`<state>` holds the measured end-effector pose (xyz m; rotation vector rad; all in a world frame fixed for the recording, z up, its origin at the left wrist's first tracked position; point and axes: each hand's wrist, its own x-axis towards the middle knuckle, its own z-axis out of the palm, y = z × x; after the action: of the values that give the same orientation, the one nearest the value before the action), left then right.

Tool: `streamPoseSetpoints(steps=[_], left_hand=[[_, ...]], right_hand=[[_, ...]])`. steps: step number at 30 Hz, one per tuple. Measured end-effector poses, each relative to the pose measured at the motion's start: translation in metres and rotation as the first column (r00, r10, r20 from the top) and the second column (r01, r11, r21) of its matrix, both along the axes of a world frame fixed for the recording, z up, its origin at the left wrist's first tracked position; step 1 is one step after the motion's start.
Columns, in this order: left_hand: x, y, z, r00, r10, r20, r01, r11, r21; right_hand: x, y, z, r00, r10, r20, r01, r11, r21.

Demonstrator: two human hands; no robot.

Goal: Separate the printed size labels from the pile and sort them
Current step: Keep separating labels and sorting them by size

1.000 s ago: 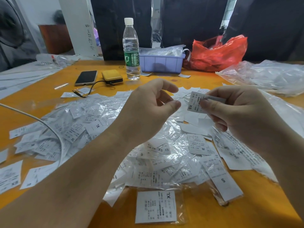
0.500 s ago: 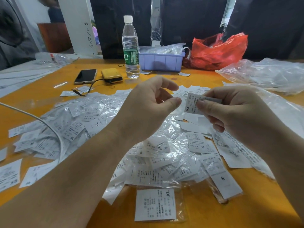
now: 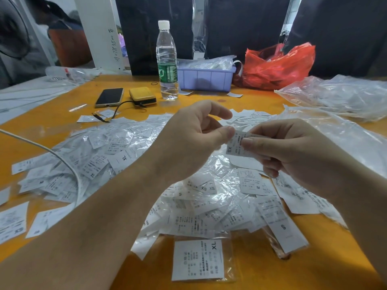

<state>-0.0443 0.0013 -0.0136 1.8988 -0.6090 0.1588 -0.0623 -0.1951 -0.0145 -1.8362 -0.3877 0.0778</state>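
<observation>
A wide pile of white size labels in clear sleeves (image 3: 129, 155) covers the orange table (image 3: 314, 266). My right hand (image 3: 284, 149) pinches a small XS label (image 3: 234, 145) above the pile, thumb on its face. My left hand (image 3: 188, 139) meets it from the left, thumb tip and fingers at the label's upper left corner. A bagged XL label (image 3: 198, 260) lies alone at the near edge, and a long S label (image 3: 282, 227) lies to its right.
At the back stand a water bottle (image 3: 167, 63), a purple bin (image 3: 206, 78), a red plastic bag (image 3: 276, 65), a phone (image 3: 110, 97) and a yellow power bank (image 3: 142, 96). Clear plastic bags (image 3: 339, 95) lie at right. A white cable (image 3: 62, 162) crosses the left pile.
My two hands have closed together. The left thumb has moved right and now touches the XS label that my right hand holds, which sits slightly lower.
</observation>
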Motion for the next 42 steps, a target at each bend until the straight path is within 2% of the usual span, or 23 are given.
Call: streamPoseSetpoints(steps=[7, 13, 17, 22, 28, 32, 37, 42], left_hand=[[0.001, 0.000, -0.001, 1.000, -0.029, -0.011, 0.029, 0.999, 0.018], [0.002, 0.003, 0.002, 0.999, -0.021, -0.035, 0.019, 0.999, -0.045], [0.001, 0.001, 0.000, 0.999, -0.029, -0.039, 0.027, 0.998, -0.051], [-0.002, -0.001, -0.001, 0.999, -0.047, -0.019, 0.047, 0.999, 0.026], [-0.001, 0.001, 0.002, 0.999, -0.014, -0.030, 0.014, 1.000, 0.007], [0.000, 0.002, 0.001, 0.998, -0.009, -0.058, 0.010, 0.999, 0.031], [0.000, -0.001, -0.004, 1.000, -0.011, -0.025, 0.013, 0.996, 0.087], [0.004, 0.002, -0.004, 0.999, -0.002, -0.045, 0.004, 0.999, 0.049]], right_hand=[[-0.001, 0.002, 0.000, 0.997, -0.004, 0.075, 0.006, 1.000, -0.027], [0.000, -0.005, 0.005, 0.999, 0.010, 0.045, -0.009, 0.999, -0.031], [-0.002, -0.004, 0.003, 0.990, -0.006, 0.138, 0.020, 0.994, -0.103], [-0.002, 0.001, 0.001, 0.978, -0.013, 0.206, 0.042, 0.989, -0.139], [-0.002, -0.004, 0.008, 0.995, 0.062, 0.083, -0.049, 0.988, -0.148], [0.000, -0.007, 0.007, 0.995, -0.008, 0.095, 0.025, 0.984, -0.178], [-0.004, 0.003, 0.000, 0.992, 0.017, 0.123, 0.003, 0.986, -0.165], [0.000, -0.001, 0.003, 0.990, -0.052, 0.127, 0.066, 0.992, -0.106]])
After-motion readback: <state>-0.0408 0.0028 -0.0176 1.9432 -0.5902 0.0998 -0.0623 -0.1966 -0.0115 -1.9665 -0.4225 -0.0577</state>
